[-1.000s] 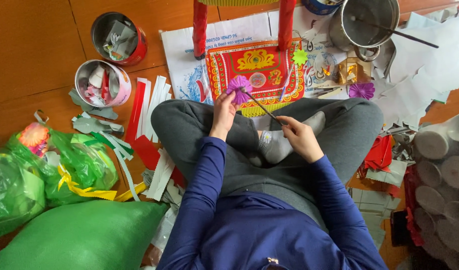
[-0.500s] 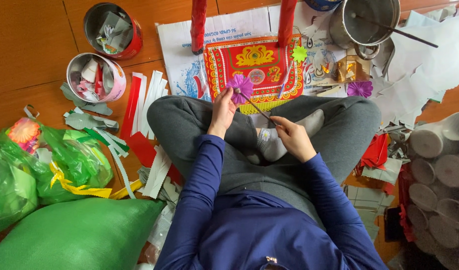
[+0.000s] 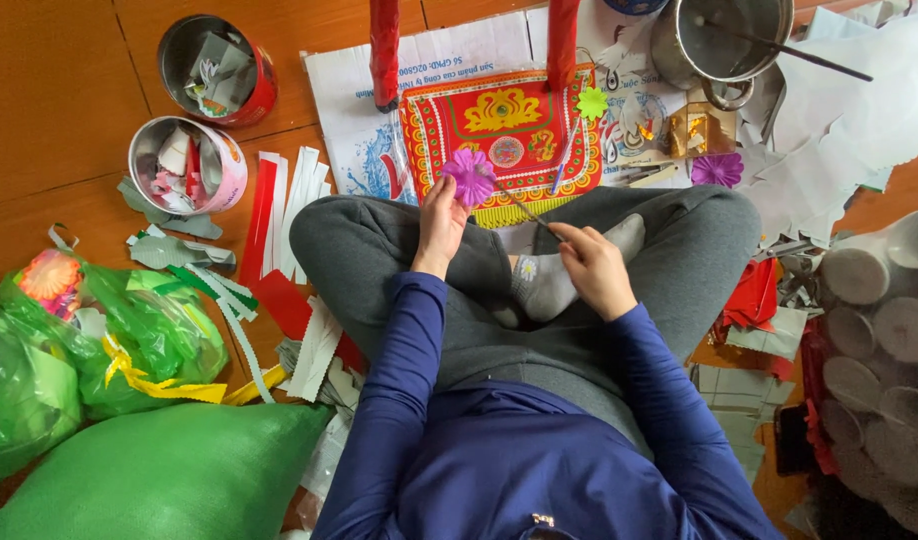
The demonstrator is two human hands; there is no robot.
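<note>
I sit cross-legged on a wooden floor in grey trousers and a blue top. My left hand (image 3: pixel 443 222) pinches a purple paper flower (image 3: pixel 471 176) just above my left knee. From the flower a thin dark stick (image 3: pixel 527 212) runs down to the right, and my right hand (image 3: pixel 591 268) grips its lower end over my grey sock. Just beyond my knees lies a red and yellow ornate paper panel (image 3: pixel 504 125) with two red posts (image 3: pixel 385 50) rising from it.
Two round tins (image 3: pixel 187 165) of paper scraps stand at the far left, with red and white paper strips (image 3: pixel 279 200) beside them. Green plastic bags (image 3: pixel 129 340) fill the near left. A metal pot (image 3: pixel 734 40), another purple flower (image 3: pixel 717 170), a green flower (image 3: pixel 592 102) and white paper rolls (image 3: pixel 879 320) lie at right.
Both hands keep their hold on the flower and the stick. They have shifted slightly with the view, and the flower sits a little nearer the red panel's fringe.
</note>
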